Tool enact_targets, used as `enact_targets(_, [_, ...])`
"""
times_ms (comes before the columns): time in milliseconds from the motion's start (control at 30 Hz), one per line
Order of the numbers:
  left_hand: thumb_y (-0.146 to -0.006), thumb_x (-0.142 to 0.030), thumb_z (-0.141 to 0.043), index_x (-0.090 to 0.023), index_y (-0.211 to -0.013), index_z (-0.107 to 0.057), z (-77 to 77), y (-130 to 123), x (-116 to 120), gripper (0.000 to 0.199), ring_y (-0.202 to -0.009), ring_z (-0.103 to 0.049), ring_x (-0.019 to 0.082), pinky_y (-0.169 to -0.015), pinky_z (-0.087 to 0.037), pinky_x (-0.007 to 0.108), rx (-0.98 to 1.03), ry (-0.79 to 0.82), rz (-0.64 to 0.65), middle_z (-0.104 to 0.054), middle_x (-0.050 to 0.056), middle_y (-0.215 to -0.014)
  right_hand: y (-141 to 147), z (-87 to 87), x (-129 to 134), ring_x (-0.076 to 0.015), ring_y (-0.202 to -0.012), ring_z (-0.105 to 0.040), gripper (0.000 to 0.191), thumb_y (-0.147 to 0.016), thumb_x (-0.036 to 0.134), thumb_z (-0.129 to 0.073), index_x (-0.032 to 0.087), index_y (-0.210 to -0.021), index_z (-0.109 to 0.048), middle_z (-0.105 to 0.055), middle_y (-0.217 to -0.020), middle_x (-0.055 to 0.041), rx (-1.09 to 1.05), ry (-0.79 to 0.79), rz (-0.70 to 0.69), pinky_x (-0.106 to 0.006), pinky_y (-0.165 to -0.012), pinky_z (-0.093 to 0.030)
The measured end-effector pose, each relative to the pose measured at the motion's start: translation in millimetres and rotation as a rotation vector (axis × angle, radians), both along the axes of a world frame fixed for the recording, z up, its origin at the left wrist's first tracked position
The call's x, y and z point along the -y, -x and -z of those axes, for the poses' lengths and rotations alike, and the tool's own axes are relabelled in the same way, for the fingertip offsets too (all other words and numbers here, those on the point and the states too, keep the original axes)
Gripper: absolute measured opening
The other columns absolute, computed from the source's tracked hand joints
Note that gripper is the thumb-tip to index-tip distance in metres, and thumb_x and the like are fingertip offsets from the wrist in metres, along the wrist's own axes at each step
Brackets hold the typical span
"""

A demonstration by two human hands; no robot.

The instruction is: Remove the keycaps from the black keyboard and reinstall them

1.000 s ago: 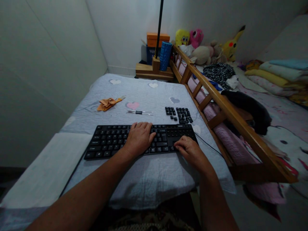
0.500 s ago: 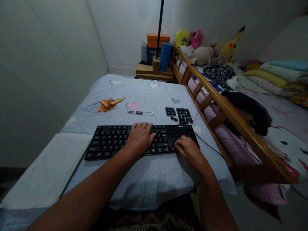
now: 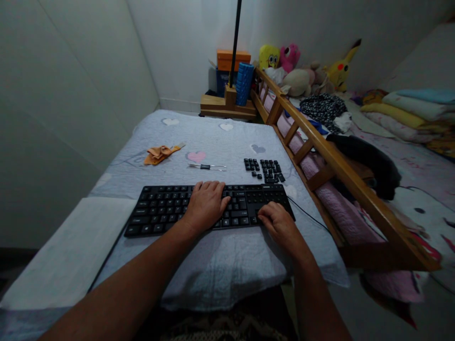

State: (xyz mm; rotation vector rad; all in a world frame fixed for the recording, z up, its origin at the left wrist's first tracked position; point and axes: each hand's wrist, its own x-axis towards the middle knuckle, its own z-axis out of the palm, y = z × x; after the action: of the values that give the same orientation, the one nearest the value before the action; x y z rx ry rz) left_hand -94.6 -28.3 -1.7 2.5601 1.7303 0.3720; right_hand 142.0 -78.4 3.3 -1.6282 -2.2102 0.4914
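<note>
A black keyboard (image 3: 159,208) lies across the cloth in front of me; the section at its right end has bare sockets without keycaps. My left hand (image 3: 206,204) rests flat over its middle, fingers stretched to the far edge and thumb out to the right. My right hand (image 3: 277,218) is at the lower right part of the keyboard, fingertips pinched together by the arrow keys. Whatever is between those fingertips is hidden. Beyond the keyboard, loose black keycaps (image 3: 270,169) lie in groups, and a wire keycap puller (image 3: 205,166) with a dark middle lies to their left.
An orange cloth (image 3: 158,155) with a brush (image 3: 180,145) lies at the back left. White paper (image 3: 71,246) covers the near left. A wooden bed rail (image 3: 320,149) runs along the right, and the keyboard cable (image 3: 309,214) trails toward it.
My right hand has shifted very slightly at the lower right of the keyboard, still pinched. The left hand stays in place.
</note>
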Motion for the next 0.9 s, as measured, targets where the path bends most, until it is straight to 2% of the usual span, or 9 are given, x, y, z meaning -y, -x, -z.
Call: enact_targets(900, [-0.097, -0.040, -0.047, -0.016, -0.123, -0.056, -1.0, -1, 1, 0.036, -0.117, -0.056, 0.030, -0.103, -0.035, 0.045, 0.011, 0.013, -0.002, -0.065, 0.013, -0.124, 1, 11.7, 3, -0.0223, -0.085, -0.050, 0.018, -0.093, 0.016, -0.052, 0.021, -0.078, -0.062, -0.059, -0.083, -0.0061, 0.015, -0.076, -0.012, -0.033, -0.076, -0.041])
